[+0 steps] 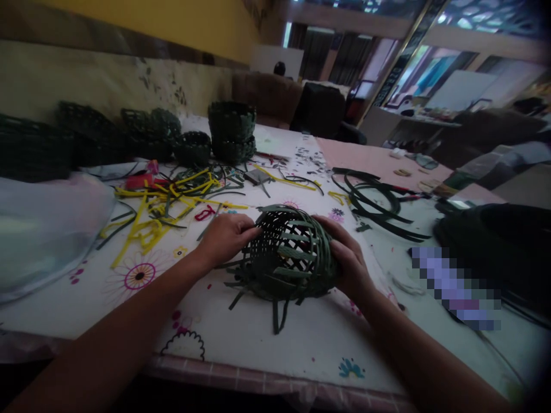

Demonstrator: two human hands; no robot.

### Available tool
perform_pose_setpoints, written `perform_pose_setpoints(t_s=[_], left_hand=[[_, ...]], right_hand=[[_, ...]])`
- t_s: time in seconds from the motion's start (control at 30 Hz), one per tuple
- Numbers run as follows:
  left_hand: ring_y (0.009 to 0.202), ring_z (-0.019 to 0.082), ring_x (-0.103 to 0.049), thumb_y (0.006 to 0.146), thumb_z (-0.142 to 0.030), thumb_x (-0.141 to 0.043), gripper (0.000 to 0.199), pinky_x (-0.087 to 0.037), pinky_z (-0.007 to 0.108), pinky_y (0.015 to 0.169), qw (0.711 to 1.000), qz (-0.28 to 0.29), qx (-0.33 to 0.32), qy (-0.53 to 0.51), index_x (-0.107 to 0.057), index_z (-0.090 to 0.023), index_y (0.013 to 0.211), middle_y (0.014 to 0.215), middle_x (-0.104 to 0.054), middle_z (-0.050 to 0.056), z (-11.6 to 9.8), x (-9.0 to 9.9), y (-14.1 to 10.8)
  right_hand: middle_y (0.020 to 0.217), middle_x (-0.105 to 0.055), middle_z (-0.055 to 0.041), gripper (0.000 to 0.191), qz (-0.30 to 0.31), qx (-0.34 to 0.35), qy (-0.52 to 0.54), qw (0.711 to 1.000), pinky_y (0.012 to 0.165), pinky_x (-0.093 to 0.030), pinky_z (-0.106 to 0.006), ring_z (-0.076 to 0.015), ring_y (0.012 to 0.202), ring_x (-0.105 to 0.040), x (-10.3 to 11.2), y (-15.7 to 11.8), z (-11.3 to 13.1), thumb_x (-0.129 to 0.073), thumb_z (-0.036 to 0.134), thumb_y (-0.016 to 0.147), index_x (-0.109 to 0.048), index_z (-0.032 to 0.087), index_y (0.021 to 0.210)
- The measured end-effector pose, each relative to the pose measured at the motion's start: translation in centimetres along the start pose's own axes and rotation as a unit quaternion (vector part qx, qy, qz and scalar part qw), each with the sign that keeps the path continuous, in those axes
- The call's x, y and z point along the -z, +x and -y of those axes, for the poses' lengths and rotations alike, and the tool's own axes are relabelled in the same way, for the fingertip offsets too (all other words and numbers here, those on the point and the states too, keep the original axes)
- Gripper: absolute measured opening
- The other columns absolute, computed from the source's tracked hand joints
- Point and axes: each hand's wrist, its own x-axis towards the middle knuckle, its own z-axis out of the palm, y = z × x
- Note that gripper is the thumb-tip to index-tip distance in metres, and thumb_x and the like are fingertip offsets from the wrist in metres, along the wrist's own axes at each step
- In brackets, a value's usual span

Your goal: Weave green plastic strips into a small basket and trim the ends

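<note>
A half-woven dark green basket point(269, 278) lies tipped on its side on the flowered tablecloth, in the middle of the head view. Loose strip ends stick out along its lower left edge, and several strips cross the opening that faces me. My left hand point(226, 236) is closed at the basket's upper left edge, thumb and fingers pinched together there. On the other side my right hand point(348, 261) curls around the basket's right wall, with some of its fingers hidden behind the weave.
Yellow and green strip scraps point(148, 223) lie at the left, near a clear plastic bag point(47, 229). Finished-looking green baskets point(232, 129) line the back left. Coiled green strips point(379, 201) and a large dark bundle point(495, 246) lie at the right. The tablecloth's front edge point(241, 376) is near me.
</note>
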Motion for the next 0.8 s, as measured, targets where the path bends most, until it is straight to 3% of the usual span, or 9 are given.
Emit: perform_pose_setpoints(t_s=[0.13, 0.23, 0.37, 0.47, 0.53, 0.67, 0.8], left_hand=[[0.061, 0.012, -0.045, 0.09, -0.037, -0.057, 0.038, -0.027, 0.027, 0.061, 0.999, 0.009, -0.008, 0.037, -0.052, -0.017, 0.058, 0.057, -0.051, -0.001, -0.2, 2.1, -0.3], [0.062, 0.013, -0.044, 0.088, -0.032, -0.057, 0.037, -0.027, 0.027, 0.062, 0.995, -0.023, -0.026, 0.096, -0.049, -0.016, 0.056, 0.059, -0.05, -0.001, -0.8, 3.1, -0.8], [0.064, 0.014, -0.046, 0.09, -0.03, -0.058, 0.033, -0.027, 0.028, 0.062, 0.987, -0.023, -0.071, 0.145, -0.054, -0.016, 0.06, 0.064, -0.055, 0.001, -2.4, 4.1, -1.4], [0.065, 0.014, -0.047, 0.091, -0.029, -0.059, 0.032, -0.026, 0.028, 0.062, 0.973, 0.003, -0.11, 0.203, -0.057, -0.016, 0.063, 0.068, -0.059, 0.002, -4.1, 5.1, -1.3], [0.066, 0.015, -0.049, 0.092, -0.03, -0.059, 0.031, -0.025, 0.029, 0.061, 0.958, 0.021, -0.132, 0.254, -0.06, -0.016, 0.064, 0.07, -0.061, 0.003, -5.4, 5.8, -0.8], [0.07, 0.017, -0.053, 0.091, -0.03, -0.061, 0.024, -0.024, 0.03, 0.062, 0.922, 0.084, -0.173, 0.337, -0.068, -0.016, 0.072, 0.079, -0.068, 0.006, -8.5, 7.0, 0.7], [0.072, 0.019, -0.057, 0.087, -0.026, -0.062, 0.019, -0.028, 0.029, 0.065, 0.902, 0.122, -0.174, 0.377, -0.071, -0.016, 0.073, 0.081, -0.07, 0.008, -11.2, 7.2, 2.1]], right_hand=[[0.145, -0.062, -0.0018, 0.047, 0.041, -0.026, 0.021, 0.999, 0.118, -0.039, -0.05, -0.03, 0.138, -0.054, -0.6, -0.4, -1.1, -0.056, 0.045, 0.094, -0.059, 0.035, 0.14], [0.149, -0.059, -0.0038, 0.048, 0.067, -0.036, 0.025, 0.997, 0.119, -0.039, -0.051, -0.0302, 0.144, -0.048, -0.5, -0.2, -1.9, -0.053, 0.049, 0.096, -0.059, 0.033, 0.141], [0.144, -0.063, -0.0055, 0.043, 0.023, 0.002, 0.031, 0.999, 0.117, -0.041, -0.053, -0.028, 0.139, -0.053, 0.1, 0.8, -1.6, -0.043, 0.052, 0.102, -0.065, 0.032, 0.133], [0.138, -0.066, -0.0046, 0.039, -0.014, 0.053, 0.006, 0.998, 0.118, -0.04, -0.053, -0.0263, 0.137, -0.056, 0.5, 1.9, 0.9, -0.044, 0.052, 0.103, -0.069, 0.033, 0.126], [0.135, -0.068, -0.0038, 0.035, -0.003, 0.072, -0.057, 0.996, 0.117, -0.04, -0.051, -0.0254, 0.134, -0.057, 0.5, 2.8, 3.5, -0.05, 0.05, 0.102, -0.071, 0.032, 0.123], [0.123, -0.074, -0.0069, 0.035, 0.09, 0.101, -0.186, 0.973, 0.11, -0.046, -0.048, -0.0264, 0.119, -0.066, -0.1, 4.8, 8.8, -0.058, 0.049, 0.097, -0.075, 0.027, 0.117], [0.104, -0.08, -0.0051, 0.019, 0.189, 0.078, -0.264, 0.943, 0.09, -0.054, -0.039, -0.0247, 0.097, -0.073, -1.3, 6.1, 11.2, -0.069, 0.033, 0.088, -0.081, 0.024, 0.101]])
